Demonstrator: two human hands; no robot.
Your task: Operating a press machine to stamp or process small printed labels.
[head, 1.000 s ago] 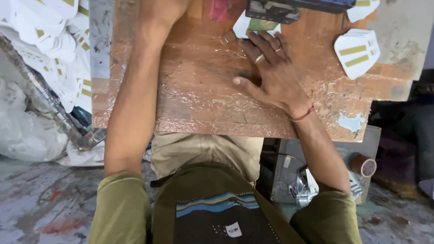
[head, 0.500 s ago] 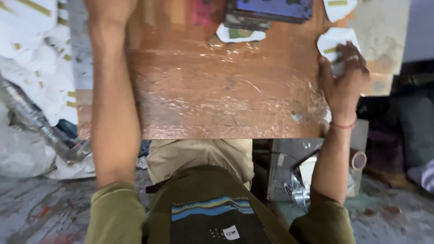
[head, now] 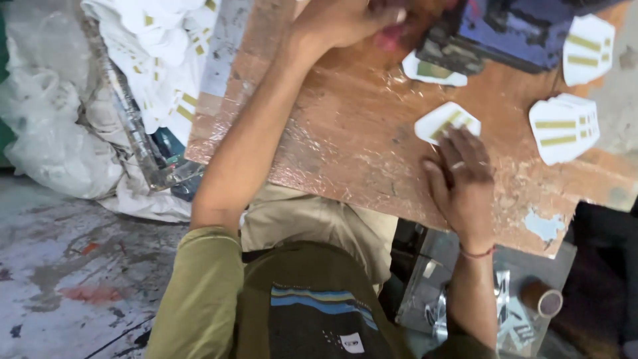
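My right hand (head: 462, 183) lies flat on the worn wooden table (head: 332, 133), its fingertips on the near edge of a white shaped piece with gold stripes (head: 445, 121). A ring shows on one finger. My left hand (head: 345, 20) reaches to the table's far side, fingers curled by a dark blue machine (head: 518, 30); whether it holds anything is hidden. Another white striped piece (head: 432, 70) lies under the machine's front.
A stack of white gold-striped pieces (head: 563, 127) sits right of my right hand, another piece (head: 588, 46) beyond it. A heap of the same pieces (head: 166, 53) lies left of the table beside white plastic bags (head: 53, 119). Below the table's right side stands a cardboard tube (head: 541, 300).
My right hand moved from the stack at the table's right edge back toward the middle, with one white piece now under its fingertips. The view has shifted right and closer.
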